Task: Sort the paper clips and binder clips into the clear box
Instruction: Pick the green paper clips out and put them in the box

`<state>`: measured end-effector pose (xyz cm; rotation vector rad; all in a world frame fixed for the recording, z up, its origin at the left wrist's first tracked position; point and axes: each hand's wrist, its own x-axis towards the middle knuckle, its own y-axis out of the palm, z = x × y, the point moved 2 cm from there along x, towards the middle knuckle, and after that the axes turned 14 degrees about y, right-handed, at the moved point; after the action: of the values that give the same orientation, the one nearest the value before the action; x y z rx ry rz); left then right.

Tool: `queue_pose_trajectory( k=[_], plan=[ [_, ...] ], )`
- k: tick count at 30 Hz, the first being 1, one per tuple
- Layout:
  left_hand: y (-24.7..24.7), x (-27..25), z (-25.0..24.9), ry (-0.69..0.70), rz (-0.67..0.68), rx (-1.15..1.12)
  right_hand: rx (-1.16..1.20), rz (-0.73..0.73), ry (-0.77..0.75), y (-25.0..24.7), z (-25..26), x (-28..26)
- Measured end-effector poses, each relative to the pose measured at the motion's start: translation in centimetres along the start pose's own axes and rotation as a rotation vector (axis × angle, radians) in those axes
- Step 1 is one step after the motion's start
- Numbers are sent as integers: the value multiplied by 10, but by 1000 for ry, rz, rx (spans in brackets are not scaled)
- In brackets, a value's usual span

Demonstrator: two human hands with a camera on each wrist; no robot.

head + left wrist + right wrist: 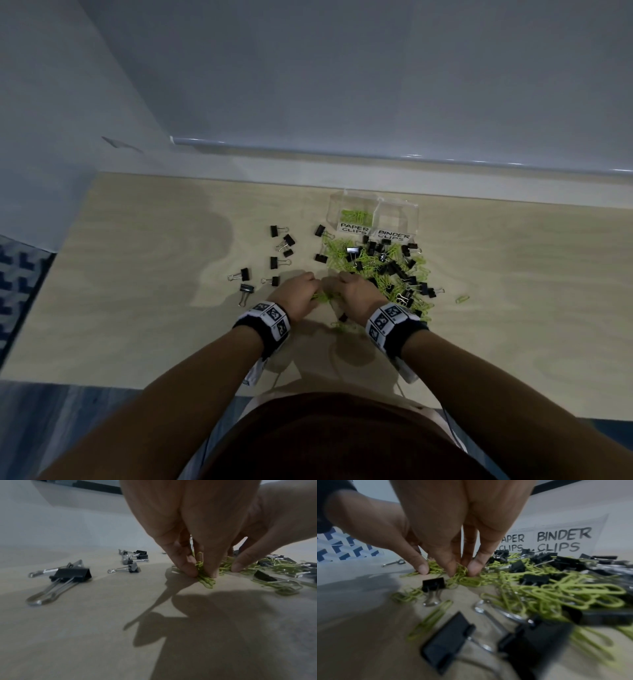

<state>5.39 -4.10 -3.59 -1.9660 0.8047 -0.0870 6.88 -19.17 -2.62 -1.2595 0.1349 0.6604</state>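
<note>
Clear box at the table's far edge, two compartments hand-lettered "PAPER CLIPS" and "BINDER CLIPS"; green paper clips lie in the first, the second apparently bare. Before it, a mixed pile of green clips and black binder clips. Left hand pinches a green bunch; right hand fingertips gather clips.

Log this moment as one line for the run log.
left hand: pinches green paper clips | right hand: gathers paper clips on table | paper-clip compartment: some clips | binder-clip compartment: looks empty
</note>
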Motion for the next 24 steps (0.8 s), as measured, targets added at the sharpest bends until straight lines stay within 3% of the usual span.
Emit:
queue_pose_trajectory(
  k=[3,5,9,14,20,24],
  plan=[
    [-4,6,-1,9,15,39,102,-89,-24,-5,-8,-4],
    [-8,10,-1,3,-3,11,220,-127,64,-6,-19,-4],
    [-25,20,-1,-64,-191,-200,652,-85,416,-9,-44,-6],
    [-74,58,-11,-100,-395,-363,1026,-94,487,-53,-54,-5],
    [-111,117,-18,-111,-455,-303,912,-371,539,-117,-56,54],
    [-105,117,-17,-113,-431,-227,766,-393,558,-129,-56,79]
  ],
)
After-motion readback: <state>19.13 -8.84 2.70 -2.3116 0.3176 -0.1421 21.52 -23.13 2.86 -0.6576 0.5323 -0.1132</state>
